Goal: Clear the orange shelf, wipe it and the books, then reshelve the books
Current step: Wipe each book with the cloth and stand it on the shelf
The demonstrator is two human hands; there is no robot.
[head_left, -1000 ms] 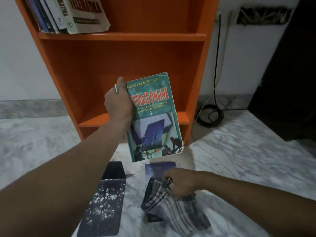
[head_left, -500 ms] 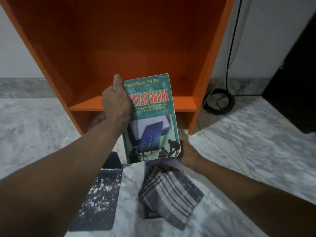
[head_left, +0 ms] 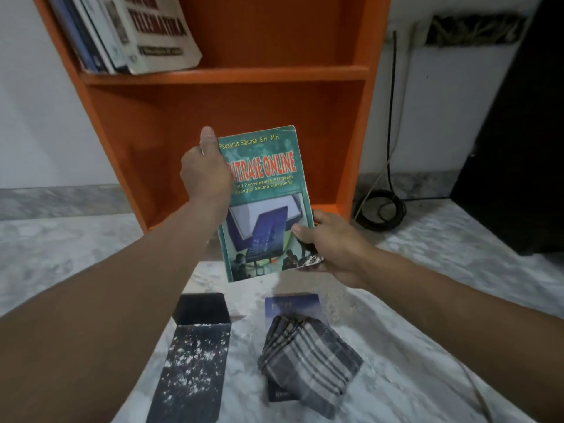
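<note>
One green book is up in both hands, upright with its cover toward the camera, in front of the lower compartment of the orange shelf. No books show in the part of that compartment in view, so clearing looks done there. The cloth lies folded on the floor with neither hand on it, so I judge the green book is either just wiped or about to go back on the shelf; the pictures do not settle which. A row of books leans at the left end of the board above, apparently reshelved or never taken down. At least two things on the floor are left to handle. One is a blue book, partly under the cloth. The other is a black flat thing speckled white, just left of it; I cannot tell whether it is a book or a folder.

The left hand grips the green book at its upper left edge, thumb up along the cover and fingers hidden behind. The right hand pinches the lower right corner, thumb on the front and fingers curled behind, where the cover is torn and curling. A coiled cable lies on the floor by the shelf's right foot.
</note>
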